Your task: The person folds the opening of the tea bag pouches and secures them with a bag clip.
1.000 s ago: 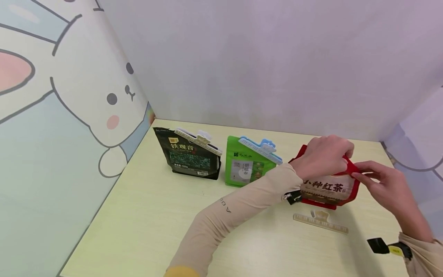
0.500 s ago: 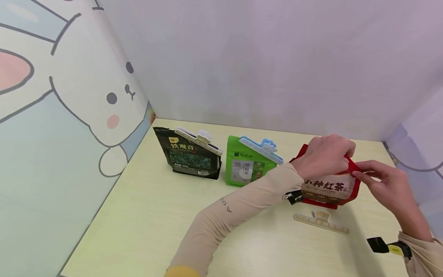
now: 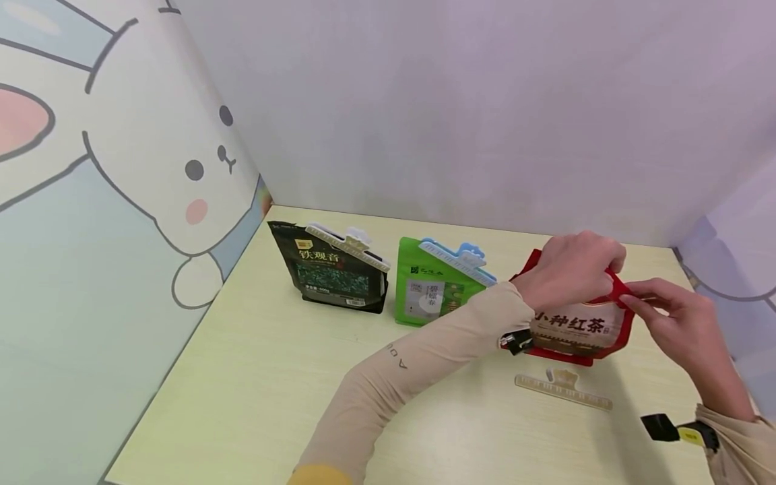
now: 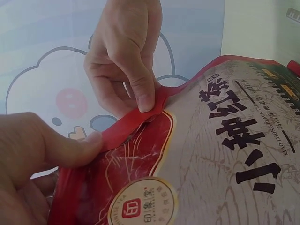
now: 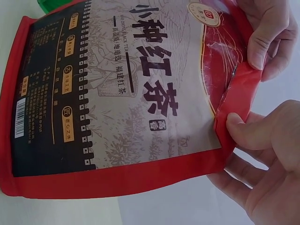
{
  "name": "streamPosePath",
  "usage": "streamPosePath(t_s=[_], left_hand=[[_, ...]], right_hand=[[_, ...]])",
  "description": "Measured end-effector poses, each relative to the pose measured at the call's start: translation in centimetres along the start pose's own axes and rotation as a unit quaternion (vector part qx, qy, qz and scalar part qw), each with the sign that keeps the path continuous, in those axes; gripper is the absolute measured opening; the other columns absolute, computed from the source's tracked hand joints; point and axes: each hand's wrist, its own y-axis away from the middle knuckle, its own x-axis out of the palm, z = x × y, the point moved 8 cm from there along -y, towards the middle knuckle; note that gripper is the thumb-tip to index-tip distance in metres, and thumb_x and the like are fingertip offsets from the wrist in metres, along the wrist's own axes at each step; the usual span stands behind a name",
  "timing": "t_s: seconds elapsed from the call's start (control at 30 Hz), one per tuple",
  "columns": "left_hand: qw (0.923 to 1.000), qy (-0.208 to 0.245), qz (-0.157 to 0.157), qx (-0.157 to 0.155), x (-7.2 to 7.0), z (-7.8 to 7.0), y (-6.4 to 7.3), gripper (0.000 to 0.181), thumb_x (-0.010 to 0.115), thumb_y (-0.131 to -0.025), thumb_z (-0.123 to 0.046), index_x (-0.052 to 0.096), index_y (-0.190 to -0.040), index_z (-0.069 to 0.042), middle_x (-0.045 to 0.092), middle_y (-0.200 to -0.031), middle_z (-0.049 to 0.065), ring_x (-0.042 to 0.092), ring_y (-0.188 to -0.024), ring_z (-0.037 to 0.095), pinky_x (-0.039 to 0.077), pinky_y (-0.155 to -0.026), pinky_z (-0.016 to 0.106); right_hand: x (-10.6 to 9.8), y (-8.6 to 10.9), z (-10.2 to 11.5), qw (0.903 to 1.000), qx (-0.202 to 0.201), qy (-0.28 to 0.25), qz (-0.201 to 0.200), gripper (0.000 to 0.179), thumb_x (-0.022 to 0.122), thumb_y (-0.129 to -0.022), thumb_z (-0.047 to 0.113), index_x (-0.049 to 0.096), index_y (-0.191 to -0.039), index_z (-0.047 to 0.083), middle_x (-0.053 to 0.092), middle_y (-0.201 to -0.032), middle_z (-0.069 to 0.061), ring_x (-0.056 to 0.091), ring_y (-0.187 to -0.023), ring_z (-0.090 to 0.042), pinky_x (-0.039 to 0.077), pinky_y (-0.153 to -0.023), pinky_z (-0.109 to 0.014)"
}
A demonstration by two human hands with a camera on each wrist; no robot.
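Observation:
A red tea bag (image 3: 576, 330) with a pale printed front stands at the right of the table, its top edge folded over into a red strip, as the right wrist view shows. My left hand (image 3: 570, 269) pinches this fold with the thumb on the printed side. At the other end of the fold, my right hand (image 3: 682, 323) pinches the corner between thumb and fingers. The two thumbs lie a short way apart along the strip in the left wrist view. A beige bag clip (image 3: 564, 391) with piano-key marks lies flat on the table in front of the bag.
Left of the red bag stands a green tea bag (image 3: 418, 289) with a blue clip (image 3: 459, 260) across its slanted top. Farther left is a black tea bag (image 3: 330, 276) with a white clip (image 3: 348, 247). Pale walls border the table (image 3: 254, 391) at the back and sides.
Both hands keep their pinch on the folded top of the red bag and shift only very slightly. The clips and the other bags stay where they were.

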Motion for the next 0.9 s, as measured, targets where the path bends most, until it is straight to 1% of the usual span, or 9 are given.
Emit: streamPosePath(t_s=[0.13,0.27,0.37,0.53,0.73,0.9], left_hand=[[1.0000,-0.002,0.005,-0.004,0.0,-0.1,0.0,0.011,0.054,-0.091,-0.021,0.058,-0.086,-0.030,0.055,-0.080,-0.016,0.049,-0.073,0.001,0.038,-0.055,0.019],[0.9999,-0.010,0.008,-0.009,0.0,-0.2,0.1,0.011,0.054,-0.091,-0.021,0.058,-0.084,-0.030,0.055,-0.079,-0.016,0.049,-0.072,0.001,0.038,-0.055,0.020],[0.9996,-0.018,0.006,-0.019,0.0,-0.1,0.0,0.011,0.055,-0.091,-0.022,0.057,-0.084,-0.030,0.055,-0.080,-0.017,0.049,-0.072,0.001,0.038,-0.056,0.021],[0.9993,-0.023,0.007,-0.029,0.1,0.1,-0.1,0.010,0.057,-0.090,-0.023,0.057,-0.084,-0.031,0.055,-0.080,-0.018,0.049,-0.072,0.001,0.038,-0.056,0.022],[0.9997,-0.016,0.000,-0.020,0.1,0.2,-0.2,0.011,0.057,-0.090,-0.021,0.057,-0.083,-0.030,0.055,-0.078,-0.017,0.049,-0.071,0.001,0.038,-0.055,0.021],[0.9997,-0.017,-0.005,-0.017,0.1,0.1,-0.3,0.013,0.056,-0.090,-0.020,0.058,-0.082,-0.030,0.055,-0.077,-0.017,0.049,-0.071,0.001,0.038,-0.054,0.020]], right_hand=[[-0.2,0.1,-0.2,1.0000,0.006,0.000,-0.003,0.012,0.070,-0.083,0.000,0.071,-0.095,0.002,0.054,-0.083,0.037,0.049,-0.077,0.024,0.038,-0.063,-0.003],[-0.1,0.2,-0.8,0.9994,0.030,0.012,0.011,0.013,0.071,-0.083,0.004,0.070,-0.095,0.004,0.055,-0.083,0.036,0.048,-0.076,0.024,0.038,-0.061,-0.005],[0.0,0.3,-0.9,0.9991,0.036,0.016,0.016,0.014,0.073,-0.082,0.006,0.070,-0.096,0.005,0.056,-0.082,0.033,0.048,-0.076,0.024,0.037,-0.062,-0.004],[0.2,0.3,-1.0,0.9994,0.030,0.007,0.013,0.014,0.073,-0.081,0.005,0.070,-0.095,0.005,0.058,-0.082,0.031,0.049,-0.078,0.024,0.037,-0.064,-0.003],[0.2,0.3,-0.9,0.9998,0.019,0.003,0.006,0.014,0.072,-0.082,0.003,0.070,-0.095,0.004,0.056,-0.083,0.033,0.049,-0.077,0.023,0.038,-0.065,-0.003],[0.1,0.3,-0.9,0.9997,0.024,0.005,0.006,0.016,0.071,-0.083,0.002,0.070,-0.098,0.003,0.055,-0.084,0.034,0.049,-0.077,0.023,0.038,-0.065,-0.003]])
